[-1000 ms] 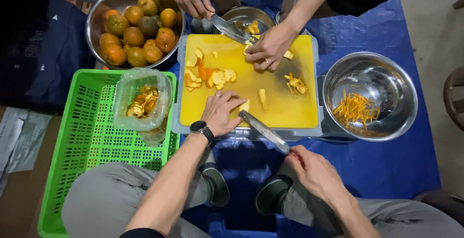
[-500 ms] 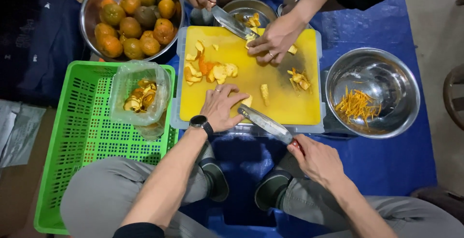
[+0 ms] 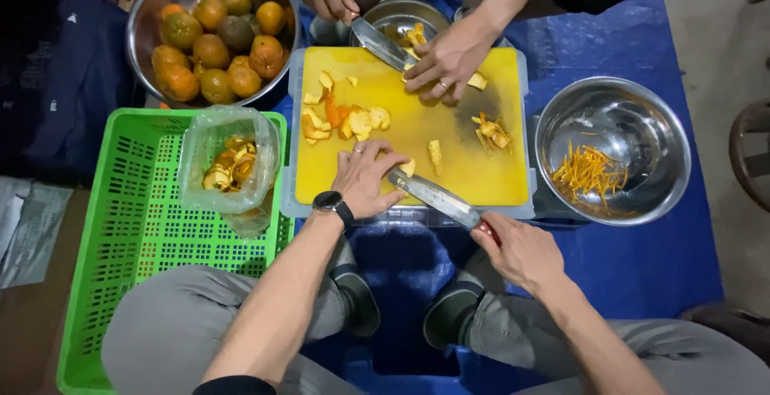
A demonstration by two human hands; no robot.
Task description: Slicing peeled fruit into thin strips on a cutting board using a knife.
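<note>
Centrally, the yellow cutting board (image 3: 473, 174) carries the work: the left hand (image 3: 365, 177) presses a peel piece (image 3: 407, 168) at its lower edge, while the right hand (image 3: 517, 251) grips a knife (image 3: 433, 196) slanting up-left toward it.

Clear plastic bag (image 3: 228, 162) of peels in green basket (image 3: 120, 226)

Hands (image 3: 365, 178) slicing peel (image 3: 408, 168) with knife (image 3: 433, 197).

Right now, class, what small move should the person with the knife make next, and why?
Probably press the knife down through the peel piece: the left hand pins it on the yellow cutting board, and the right hand has the blade beside those fingers.
</note>
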